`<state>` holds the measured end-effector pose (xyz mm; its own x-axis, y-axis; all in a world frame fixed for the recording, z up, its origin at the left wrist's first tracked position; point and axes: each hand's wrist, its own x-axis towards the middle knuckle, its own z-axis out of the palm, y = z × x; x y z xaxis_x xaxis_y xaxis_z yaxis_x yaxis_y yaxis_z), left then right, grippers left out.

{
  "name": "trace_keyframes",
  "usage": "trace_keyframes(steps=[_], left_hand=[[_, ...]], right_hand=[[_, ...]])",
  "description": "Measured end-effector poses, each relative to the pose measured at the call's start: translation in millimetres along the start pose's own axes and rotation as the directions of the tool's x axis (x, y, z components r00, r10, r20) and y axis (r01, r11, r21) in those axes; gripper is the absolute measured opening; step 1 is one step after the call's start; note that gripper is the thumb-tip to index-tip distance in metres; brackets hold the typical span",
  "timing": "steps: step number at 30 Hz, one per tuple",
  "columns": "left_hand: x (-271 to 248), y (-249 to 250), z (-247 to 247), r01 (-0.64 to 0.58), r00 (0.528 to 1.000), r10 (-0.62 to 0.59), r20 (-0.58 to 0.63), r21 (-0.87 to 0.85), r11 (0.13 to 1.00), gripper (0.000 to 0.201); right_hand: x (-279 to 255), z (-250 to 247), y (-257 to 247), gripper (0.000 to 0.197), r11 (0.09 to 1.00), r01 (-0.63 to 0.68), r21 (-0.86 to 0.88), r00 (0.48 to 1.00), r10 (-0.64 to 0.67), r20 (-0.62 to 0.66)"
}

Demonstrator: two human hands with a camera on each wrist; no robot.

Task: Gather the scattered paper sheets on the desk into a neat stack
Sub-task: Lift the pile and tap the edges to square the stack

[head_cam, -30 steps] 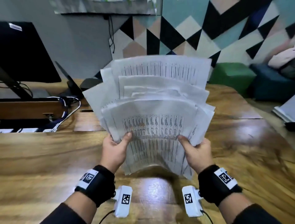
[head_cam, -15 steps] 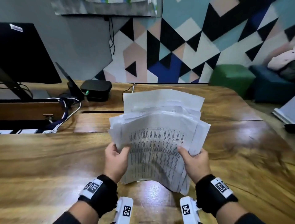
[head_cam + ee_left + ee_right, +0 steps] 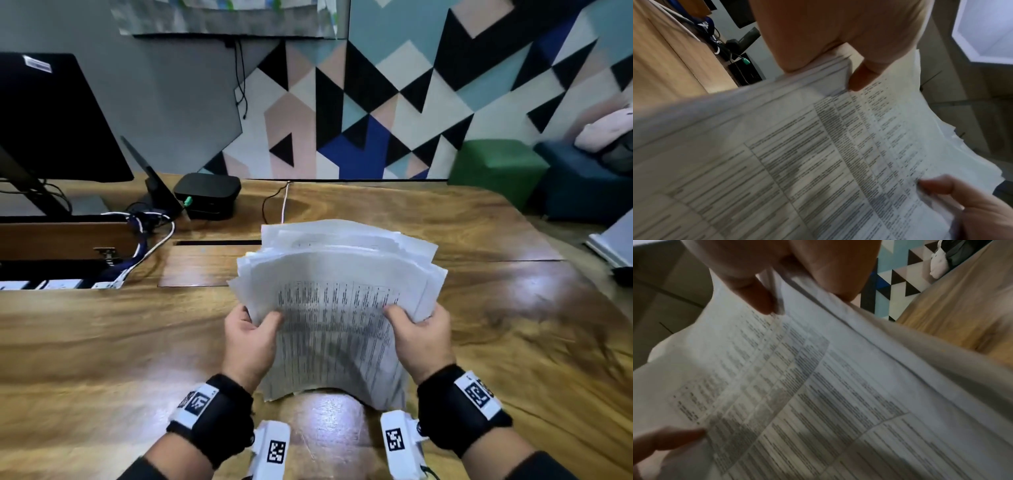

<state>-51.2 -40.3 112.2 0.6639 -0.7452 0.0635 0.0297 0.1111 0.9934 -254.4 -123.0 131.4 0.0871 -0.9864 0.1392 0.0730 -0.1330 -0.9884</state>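
Note:
A bundle of white printed paper sheets (image 3: pixel 337 308) is held between both hands above the wooden desk (image 3: pixel 102 342), its top edges fanned and uneven, its lower edge bowed near the desk. My left hand (image 3: pixel 251 339) grips the bundle's left side, thumb on the front page. My right hand (image 3: pixel 419 337) grips the right side the same way. In the left wrist view the printed sheets (image 3: pixel 818 154) fill the frame, with the left thumb (image 3: pixel 863 78) pressed on them. In the right wrist view the sheets (image 3: pixel 818 386) show the right thumb (image 3: pixel 760 300) on top.
A black monitor (image 3: pixel 51 120) stands at the back left, with cables (image 3: pixel 150 233) and a small black box (image 3: pixel 207 193) behind the papers. A green stool (image 3: pixel 496 168) and a blue seat (image 3: pixel 582 185) sit beyond the desk's far right corner.
The bundle has dropped from raised in front of the wall down toward the desk, and its fanned top edges have slid closer together. Both hands kept their grip.

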Motion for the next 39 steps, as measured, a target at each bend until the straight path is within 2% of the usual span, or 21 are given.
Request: trace_keyframes(steps=[3, 5, 8, 10, 12, 15, 18, 20, 22, 25, 27, 28, 30, 31, 32, 33, 34, 35, 36, 39], left_hand=[[3, 16, -11, -0.09, 0.996, 0.089, -0.007, -0.075, 0.993, 0.031], [4, 16, -19, -0.131, 0.991, 0.133, 0.007, -0.104, 0.986, 0.026], [-2, -4, -20, -0.005, 0.999, 0.008, 0.037, -0.101, 0.995, 0.038], [-4, -12, -11, 0.048, 0.999, -0.048, 0.006, -0.054, 0.997, 0.026], [-4, -8, -3, 0.012, 0.999, -0.013, -0.031, -0.011, 1.0, 0.011], [3, 9, -6, -0.066, 0.998, 0.066, -0.021, -0.02, 0.998, 0.017], [8, 16, -19, -0.094, 0.993, 0.101, 0.058, -0.113, 0.989, 0.025], [7, 4, -27, -0.017, 0.991, 0.029, 0.13, -0.093, 0.996, 0.04], [3, -6, -28, 0.097, 0.976, -0.101, 0.192, 0.029, 0.995, 0.044], [6, -11, -23, 0.112, 0.978, -0.123, 0.167, 0.078, 0.991, 0.021], [10, -4, -19, 0.14, 0.985, -0.138, 0.108, -0.016, 0.99, 0.016], [11, 1, -17, 0.171, 0.983, -0.163, 0.079, -0.099, 0.98, 0.02], [13, 6, -14, 0.252, 0.967, -0.249, 0.046, -0.282, 0.926, 0.023], [14, 7, -11, 0.292, 0.954, -0.298, 0.039, -0.351, 0.89, 0.024], [15, 6, -8, 0.326, 0.939, -0.342, 0.035, -0.406, 0.854, 0.028], [15, 4, -6, 0.36, 0.922, -0.385, 0.037, -0.446, 0.819, 0.035], [14, 0, -3, 0.393, 0.904, -0.424, 0.045, -0.475, 0.787, 0.041], [11, -4, -1, 0.421, 0.889, -0.453, 0.058, -0.493, 0.762, 0.046], [8, -9, 0, 0.443, 0.878, -0.473, 0.073, -0.496, 0.746, 0.048], [-4, -18, -7, 0.534, 0.837, -0.522, 0.164, -0.451, 0.715, 0.053]], right_hand=[[5, -7, -9, 0.031, 0.996, 0.07, 0.061, 0.998, -0.07, -0.003], [9, -13, -9, 0.022, 0.993, 0.105, 0.059, 0.994, -0.107, 0.028], [5, -10, 6, 0.019, 0.998, 0.055, -0.003, 0.997, -0.055, 0.053], [2, -2, 12, 0.026, 1.0, 0.004, -0.011, 1.0, -0.004, 0.01], [4, 6, 11, 0.036, 1.0, -0.016, 0.015, 0.999, 0.017, -0.046], [14, 6, -4, 0.032, 0.999, 0.017, 0.045, 0.998, -0.014, -0.069], [19, -4, -16, 0.029, 0.996, 0.047, 0.073, 0.999, -0.047, 0.011], [18, -8, -10, 0.024, 1.0, 0.003, 0.02, 0.995, -0.006, 0.104], [15, -9, 12, 0.025, 0.992, -0.085, -0.093, 0.981, 0.099, 0.164], [16, -20, 44, 0.025, 0.96, -0.207, -0.19, 0.959, 0.237, 0.156], [18, -34, 58, 0.033, 0.925, -0.334, -0.181, 0.924, 0.359, 0.129], [15, -40, 63, 0.047, 0.896, -0.417, -0.149, 0.892, 0.436, 0.122], [4, -49, 72, 0.082, 0.815, -0.573, -0.086, 0.805, 0.58, 0.128], [-4, -49, 77, 0.09, 0.761, -0.647, -0.051, 0.747, 0.646, 0.155], [-11, -45, 80, 0.084, 0.691, -0.723, -0.008, 0.674, 0.708, 0.209], [-19, -39, 78, 0.066, 0.623, -0.78, 0.057, 0.614, 0.746, 0.259], [-26, -32, 77, 0.047, 0.562, -0.816, 0.135, 0.575, 0.765, 0.29], [-30, -24, 74, 0.035, 0.521, -0.834, 0.182, 0.551, 0.771, 0.32], [-31, -20, 72, 0.031, 0.495, -0.844, 0.208, 0.537, 0.772, 0.341], [-26, -19, 71, 0.034, 0.475, -0.839, 0.266, 0.544, 0.752, 0.372]])
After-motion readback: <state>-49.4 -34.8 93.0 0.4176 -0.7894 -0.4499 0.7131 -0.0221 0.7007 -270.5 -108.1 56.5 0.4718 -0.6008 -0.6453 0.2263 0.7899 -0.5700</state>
